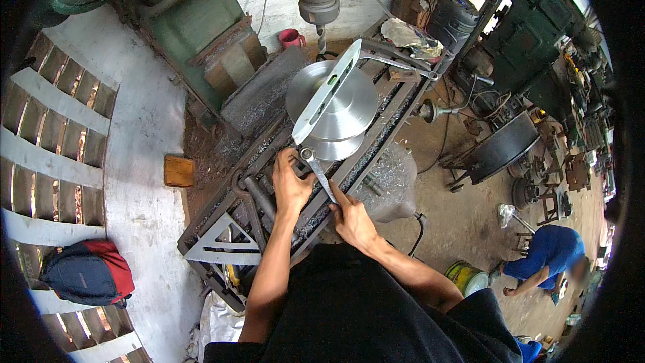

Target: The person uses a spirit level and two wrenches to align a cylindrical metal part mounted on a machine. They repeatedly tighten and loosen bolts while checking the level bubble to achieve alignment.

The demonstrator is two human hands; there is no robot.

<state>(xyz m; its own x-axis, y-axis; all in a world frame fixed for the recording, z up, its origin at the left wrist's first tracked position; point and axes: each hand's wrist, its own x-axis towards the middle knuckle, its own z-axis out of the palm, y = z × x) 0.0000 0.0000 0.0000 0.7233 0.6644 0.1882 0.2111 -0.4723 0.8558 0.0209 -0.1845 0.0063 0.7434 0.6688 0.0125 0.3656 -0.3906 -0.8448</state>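
My right hand point(355, 225) is closed around the shank of a metal wrench point(321, 178). The wrench's ring end rests near the front of a stepped, shiny metal disc point(342, 111). Beside that ring end, my left hand point(290, 185) curls its fingers down at the disc's lower left edge; what they grip is hidden. A spirit level point(329, 91) with a green vial lies tilted across the disc. The disc sits on a slotted machine table point(363, 154) strewn with metal shavings. Above its far side hangs a drill chuck point(318, 3) with a drill bit point(322, 39).
A metal set square point(225, 242) lies on the table's near left end. Another wrench point(390, 60) and a crumpled bag point(411, 37) are at the far end. A red mug point(291, 38) stands behind. Rightward, a person in blue point(547, 255) crouches near a green tin point(467, 277).
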